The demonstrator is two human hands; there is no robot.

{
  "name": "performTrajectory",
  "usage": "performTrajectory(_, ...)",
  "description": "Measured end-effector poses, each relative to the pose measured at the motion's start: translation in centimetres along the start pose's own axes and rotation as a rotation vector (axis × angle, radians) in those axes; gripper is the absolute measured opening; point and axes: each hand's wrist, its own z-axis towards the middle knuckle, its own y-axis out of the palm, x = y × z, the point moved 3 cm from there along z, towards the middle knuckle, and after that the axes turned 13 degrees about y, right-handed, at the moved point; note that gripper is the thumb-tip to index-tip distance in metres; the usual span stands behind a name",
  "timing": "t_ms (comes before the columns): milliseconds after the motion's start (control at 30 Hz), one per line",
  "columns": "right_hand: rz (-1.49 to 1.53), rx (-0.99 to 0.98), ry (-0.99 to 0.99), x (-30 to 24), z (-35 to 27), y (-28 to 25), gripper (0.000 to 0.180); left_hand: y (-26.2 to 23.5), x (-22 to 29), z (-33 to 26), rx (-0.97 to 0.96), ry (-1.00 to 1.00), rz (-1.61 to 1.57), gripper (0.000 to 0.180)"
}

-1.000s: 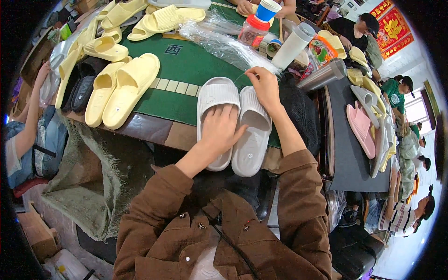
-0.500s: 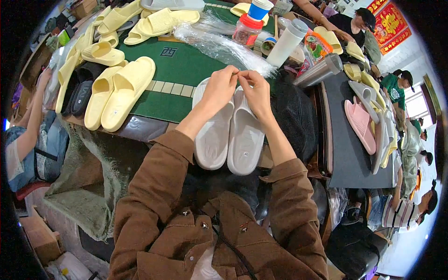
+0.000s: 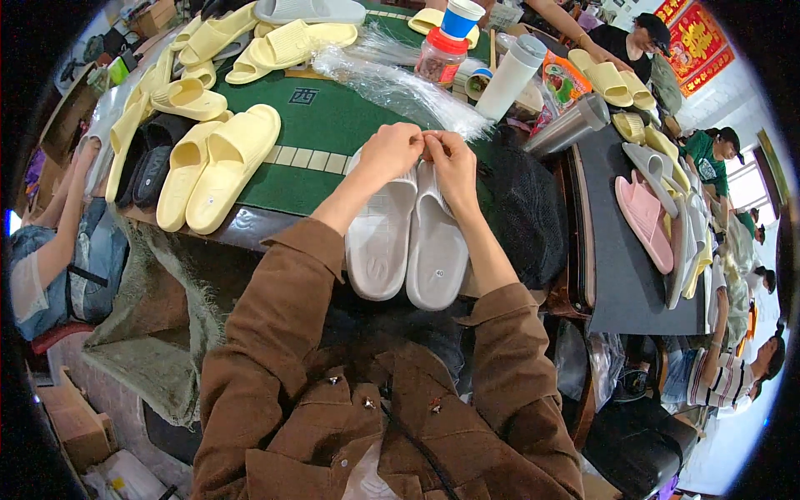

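A pair of light grey slide slippers (image 3: 378, 262) stands side by side at the table's front edge, soles down, heels toward me. Over their toe ends, my left hand (image 3: 392, 157) and my right hand (image 3: 452, 167) meet with fingertips pinched together. Both hands are closed; whatever is between the fingertips is too small or hidden to make out. The wrists and fingers cover part of the slippers' straps and toes. Just beyond my hands lies a bundle of clear plastic strands (image 3: 408, 87) on the green table mat (image 3: 333, 104).
Pale yellow slippers (image 3: 233, 171) and black slippers (image 3: 154, 162) crowd the left side. At the back right stand a red-lidded jar (image 3: 440, 60), a white bottle (image 3: 512, 75) and a steel tumbler (image 3: 571, 125). A pink slipper (image 3: 643, 221) lies on the grey surface to the right. Other people work around.
My hands stay pinched together over the slippers' toes, with the right fingers slightly lowered. At the back right, another person's hand has shifted off a yellow pair of slippers. The view has tilted slightly.
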Motion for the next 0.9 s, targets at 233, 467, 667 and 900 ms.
performTrajectory(233, 0.105, 0.025, 0.066, -0.3, -0.4, 0.0, 0.013, 1.0, -0.2, -0.2, 0.038, 0.089, 0.072, 0.024)
performTrajectory(467, 0.135, 0.025, 0.070, -1.4, -0.7, -0.1, 0.014, 0.8, -0.6, -0.9, 0.171, 0.091, -0.202, 0.019)
performTrajectory(667, 0.122, -0.013, 0.080, -1.0, -0.7, -0.4, 0.018, 0.8, 0.3, -1.4, 0.237, 0.051, -0.200, 0.018)
performTrajectory(900, 0.189, 0.001, 0.083, -1.9, -1.1, 0.0, 0.018, 0.5, -0.1, -1.6, 0.316, 0.059, -0.220, 0.019)
